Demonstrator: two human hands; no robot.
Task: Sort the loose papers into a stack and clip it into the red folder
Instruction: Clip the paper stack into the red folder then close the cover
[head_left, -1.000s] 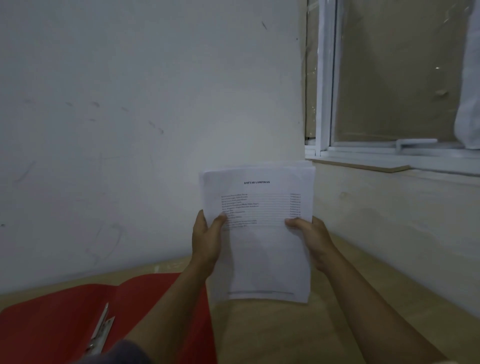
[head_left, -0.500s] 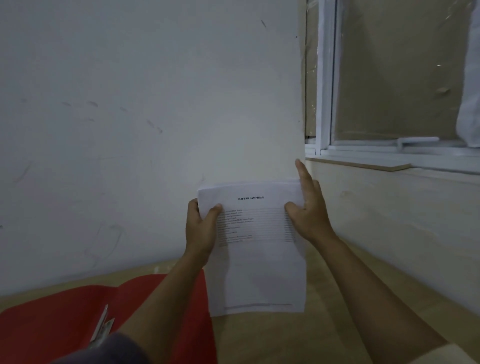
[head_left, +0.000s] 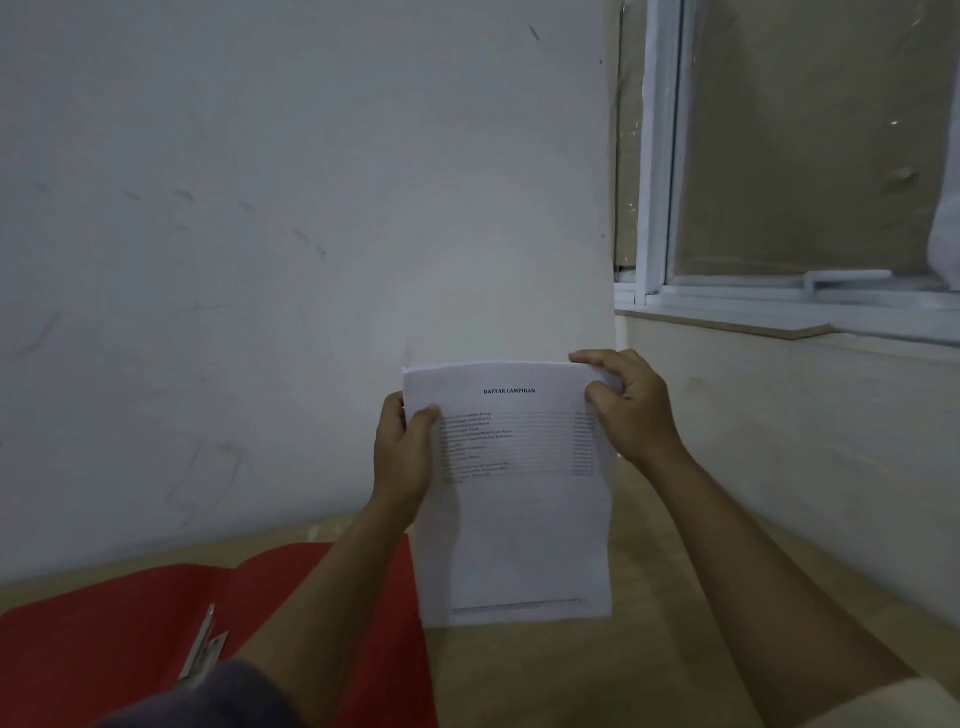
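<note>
Paper stack (head_left: 511, 519) hangs upright in the air, bottom edge over the tan surface (head_left: 649, 649), right beside the one open red folder (head_left: 104, 649) with its one metal clip (head_left: 205, 644). It looks light and floppy and the sheets could slide apart, so I'd grip it by the side edges. Two hands are on it: left hand (head_left: 402, 457) clamps the left edge with the thumb in front, right hand (head_left: 628, 410) pinches the top right corner with curled fingers. It's one stack, sheets too thin to count, with a plain wall (head_left: 260, 260) and one window (head_left: 805, 156) behind.
</note>
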